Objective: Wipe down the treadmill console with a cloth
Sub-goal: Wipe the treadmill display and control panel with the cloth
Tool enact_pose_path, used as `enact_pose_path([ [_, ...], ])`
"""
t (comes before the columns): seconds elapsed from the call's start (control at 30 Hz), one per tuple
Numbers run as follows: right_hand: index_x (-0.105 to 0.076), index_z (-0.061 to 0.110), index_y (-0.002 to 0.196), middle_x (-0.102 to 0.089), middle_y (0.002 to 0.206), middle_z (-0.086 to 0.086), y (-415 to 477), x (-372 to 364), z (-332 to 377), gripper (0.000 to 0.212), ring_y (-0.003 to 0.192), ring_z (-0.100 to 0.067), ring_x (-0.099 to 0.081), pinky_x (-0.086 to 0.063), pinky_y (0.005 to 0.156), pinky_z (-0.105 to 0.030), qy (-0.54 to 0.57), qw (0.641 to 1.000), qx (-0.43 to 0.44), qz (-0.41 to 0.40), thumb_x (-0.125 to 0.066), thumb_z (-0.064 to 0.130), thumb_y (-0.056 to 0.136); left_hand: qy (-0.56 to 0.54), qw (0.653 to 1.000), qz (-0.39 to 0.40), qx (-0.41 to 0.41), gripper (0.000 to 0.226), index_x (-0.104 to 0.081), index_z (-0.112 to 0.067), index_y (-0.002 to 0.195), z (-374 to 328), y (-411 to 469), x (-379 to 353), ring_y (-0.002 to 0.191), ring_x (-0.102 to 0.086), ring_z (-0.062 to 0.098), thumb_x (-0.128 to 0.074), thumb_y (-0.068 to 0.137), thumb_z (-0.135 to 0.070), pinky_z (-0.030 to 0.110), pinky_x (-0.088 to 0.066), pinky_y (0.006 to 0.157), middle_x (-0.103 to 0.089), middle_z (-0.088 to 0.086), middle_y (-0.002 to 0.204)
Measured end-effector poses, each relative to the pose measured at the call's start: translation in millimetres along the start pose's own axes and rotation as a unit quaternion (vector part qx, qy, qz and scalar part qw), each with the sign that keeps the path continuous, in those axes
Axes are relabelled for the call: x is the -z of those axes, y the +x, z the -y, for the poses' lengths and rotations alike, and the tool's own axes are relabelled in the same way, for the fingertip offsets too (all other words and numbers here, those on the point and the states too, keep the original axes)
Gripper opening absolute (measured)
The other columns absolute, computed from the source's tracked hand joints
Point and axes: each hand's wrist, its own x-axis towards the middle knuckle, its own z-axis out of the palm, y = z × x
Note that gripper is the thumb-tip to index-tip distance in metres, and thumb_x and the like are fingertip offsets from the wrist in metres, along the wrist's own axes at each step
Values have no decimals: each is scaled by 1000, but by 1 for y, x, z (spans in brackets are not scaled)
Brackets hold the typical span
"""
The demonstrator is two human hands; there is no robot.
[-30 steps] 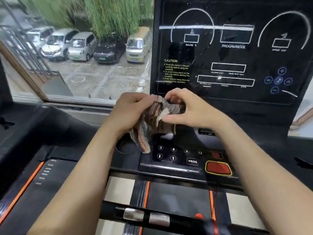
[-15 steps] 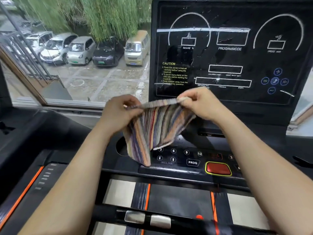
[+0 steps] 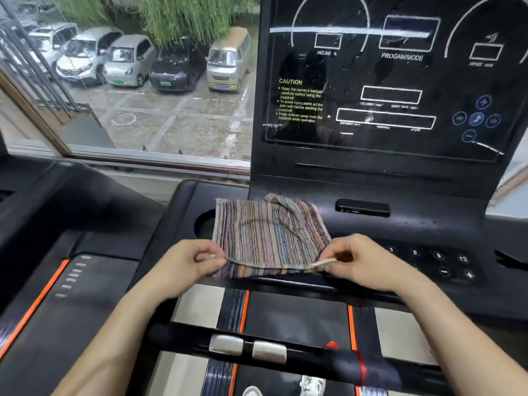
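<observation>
A striped, multicoloured cloth (image 3: 265, 235) lies spread flat on the black treadmill console (image 3: 423, 227), covering the left half of the button panel and part of a round cup holder (image 3: 204, 224). My left hand (image 3: 188, 262) pinches the cloth's near left corner. My right hand (image 3: 363, 261) pinches its near right corner, lifting that edge slightly. The upright display panel (image 3: 394, 81) rises behind the cloth, with streaks and spots on its glossy face.
Number and plus/minus buttons (image 3: 445, 262) show to the right of the cloth. A handlebar with silver pulse sensors (image 3: 247, 347) crosses below my arms. A neighbouring treadmill (image 3: 57, 267) stands at left. A window (image 3: 128, 81) with parked cars is behind.
The cloth went from bunched between both hands, to held up stretched open, to laid flat on the console. Both hands dropped down to its near corners.
</observation>
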Motion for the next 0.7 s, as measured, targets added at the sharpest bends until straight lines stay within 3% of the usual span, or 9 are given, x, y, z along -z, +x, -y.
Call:
enact_pose_path([
  [0.1, -76, 23, 93, -68, 76, -6, -2, 5, -6, 14, 71, -11, -55, -47, 69, -34, 99, 991, -17, 85, -66, 15, 89, -53, 998, 27, 18, 13, -66, -13, 74, 6, -8, 2, 48, -36, 7, -70, 86, -19, 19, -33, 50, -43, -1, 51],
  [0.2, -72, 18, 97, -53, 74, -10, 6, 6, -9, 13, 71, -20, -42, -34, 68, -33, 157, 981, -29, 107, -65, 19, 86, -62, 996, 35, 52, 15, -65, -19, 70, 8, -8, 4, 43, -32, 11, -69, 84, -25, 20, -30, 45, -39, -1, 47],
  [0.27, -70, 22, 93, -50, 72, -8, 14, 1, -6, 12, 69, -19, -39, -32, 67, -32, 150, 986, -26, 74, -63, 13, 89, -55, 996, 6, 72, 20, -65, -21, 69, 10, -5, 4, 41, -31, 10, -67, 89, -19, 20, -26, 44, -40, -3, 46],
  [0.37, -66, 30, 85, -51, 65, 0, 25, -9, 0, 25, 60, -15, -40, -34, 61, -29, 126, 990, -26, -49, -60, 6, 91, -33, 994, -85, 66, 17, -68, -22, 70, 3, 2, 3, 46, -40, 11, -68, 87, -21, 26, -34, 54, -48, -3, 49],
  [0.47, -59, 33, 86, -65, 75, 7, 28, -19, 11, 21, 65, -18, -56, -46, 66, -32, 10, 984, -46, -175, -60, 12, 88, 89, 975, -196, 59, 8, -66, -29, 76, -5, 5, -4, 60, -57, 8, -69, 84, -32, 30, -45, 63, -63, -8, 63],
  [0.5, -57, 33, 95, -64, 86, 5, 25, -24, 16, 20, 73, -22, -59, -47, 68, -34, -68, 975, -54, -203, -62, 16, 86, 144, 962, -228, 49, 6, -65, -30, 81, -8, 2, -7, 70, -60, 8, -70, 83, -33, 30, -46, 66, -64, -11, 72],
  [0.57, -51, 27, 119, -52, 111, -1, 15, -32, 24, 41, 90, -28, -59, -49, 70, -37, -194, 946, -33, -257, -69, 26, 82, 213, 943, -253, -37, 17, -64, -31, 91, -3, -4, -14, 88, -57, 12, -75, 78, -29, 32, -47, 76, -60, -14, 92],
  [0.63, -50, 26, 127, -45, 120, -3, 3, -39, 27, 57, 101, -27, -53, -49, 76, -40, -233, 936, 45, -259, -74, 40, 76, 219, 947, -193, -136, 37, -67, -27, 99, 8, -12, -22, 101, -52, 14, -85, 67, -28, 31, -45, 87, -56, -8, 106],
  [0.7, -51, 30, 130, -46, 128, 1, -5, -49, 21, 66, 113, -23, -49, -45, 85, -41, -289, 936, 99, -175, -74, 53, 72, 263, 947, -101, -154, 65, -63, -28, 115, 17, -21, -33, 114, -46, 15, -89, 56, -36, 29, -41, 99, -53, -5, 123],
])
